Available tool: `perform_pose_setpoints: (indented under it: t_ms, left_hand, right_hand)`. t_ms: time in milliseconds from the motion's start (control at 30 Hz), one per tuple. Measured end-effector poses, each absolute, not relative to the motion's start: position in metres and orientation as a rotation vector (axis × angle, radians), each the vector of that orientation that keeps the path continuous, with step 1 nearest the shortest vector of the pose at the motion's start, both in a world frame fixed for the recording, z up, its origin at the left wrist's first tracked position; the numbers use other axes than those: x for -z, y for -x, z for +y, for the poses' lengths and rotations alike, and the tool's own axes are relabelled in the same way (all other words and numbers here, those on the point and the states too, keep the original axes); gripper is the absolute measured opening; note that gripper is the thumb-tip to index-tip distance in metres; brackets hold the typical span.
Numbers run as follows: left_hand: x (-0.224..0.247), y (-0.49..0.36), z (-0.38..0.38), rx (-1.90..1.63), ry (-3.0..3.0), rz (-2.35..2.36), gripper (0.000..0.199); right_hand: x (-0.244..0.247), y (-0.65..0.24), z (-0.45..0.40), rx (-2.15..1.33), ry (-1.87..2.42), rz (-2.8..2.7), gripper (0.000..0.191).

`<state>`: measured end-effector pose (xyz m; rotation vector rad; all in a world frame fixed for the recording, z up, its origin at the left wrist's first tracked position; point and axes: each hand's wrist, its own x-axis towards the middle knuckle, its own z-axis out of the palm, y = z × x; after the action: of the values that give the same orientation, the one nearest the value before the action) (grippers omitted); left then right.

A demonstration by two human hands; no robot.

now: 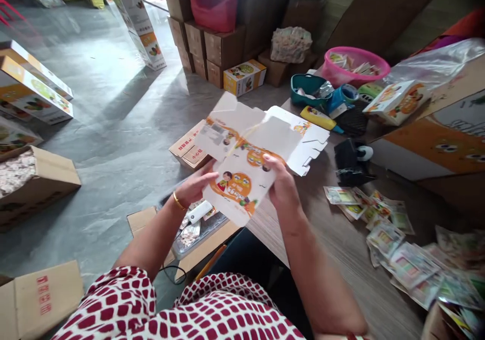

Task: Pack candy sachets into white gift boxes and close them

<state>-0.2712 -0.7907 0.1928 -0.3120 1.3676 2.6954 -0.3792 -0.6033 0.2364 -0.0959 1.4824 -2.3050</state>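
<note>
Between my hands is a white and orange printed carton (237,183), partly folded, its flaps spread toward the far side. My left hand (195,186) grips its left edge, with the fingers partly hidden behind the cardboard. On the opposite edge, my right hand (282,181) holds it with the thumb on the printed face. Just beyond it, flat white carton blanks (312,150) lie on the table. Below my left hand sits a clear plastic bin (185,246) with small packets and a white device (200,212) in it.
Packets (413,269) are heaped along the table's (326,264) right side. A black tape dispenser (350,163), a yellow bottle (320,117), a teal basket (308,90) and a pink basin (356,67) stand farther back. Brown boxes (223,47) are stacked on the floor; an open carton (56,178) stands left.
</note>
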Motion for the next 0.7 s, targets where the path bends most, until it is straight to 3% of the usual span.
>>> perform_pose_setpoints:
  t_ms: [133,267,433,600,700]
  left_hand:
    - [-0.183,0.248,-0.823,-2.878,0.680,1.504,0.066]
    - [-0.160,0.246,-0.876,-3.008,0.838,1.815,0.059]
    - [-0.099,0.255,-0.948,-2.956,1.395,1.891,0.057]
    - [-0.030,0.279,-0.975,-2.876,1.684,1.581,0.043]
    - [-0.003,0.307,-0.982,-2.846,1.743,1.527,0.045]
  right_hand:
    - [-0.227,0.396,-0.638,1.962,0.541,1.710,0.060]
    - [-0.187,0.413,-0.628,1.367,0.737,2.528,0.074]
    - [-0.125,0.399,-0.610,0.629,0.952,2.974,0.063]
    - [-0.114,0.393,-0.613,0.531,1.022,3.007,0.057]
    - [-0.116,0.396,-0.614,0.526,1.025,3.007,0.057]
